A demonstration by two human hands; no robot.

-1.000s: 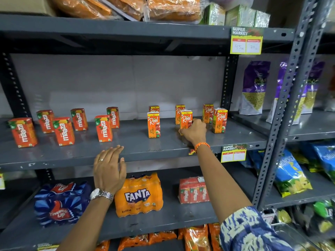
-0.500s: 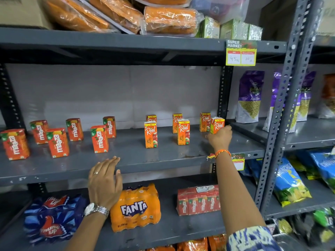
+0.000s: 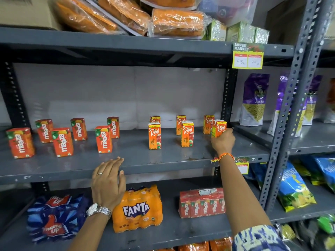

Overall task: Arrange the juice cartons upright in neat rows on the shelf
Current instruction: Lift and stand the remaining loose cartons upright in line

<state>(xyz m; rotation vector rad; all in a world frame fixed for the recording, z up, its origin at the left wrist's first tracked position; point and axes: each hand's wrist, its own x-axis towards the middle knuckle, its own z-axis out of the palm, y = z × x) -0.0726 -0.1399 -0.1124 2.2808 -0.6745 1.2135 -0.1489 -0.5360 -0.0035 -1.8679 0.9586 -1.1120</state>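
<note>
At right of centre, my right hand closes around the lower half of a Real juice carton on the middle shelf, beside the upright post — a small, stiff box, probably light and easy to tip, best gripped low across its sides. My left hand rests spread on the shelf edge, holding nothing.
</note>
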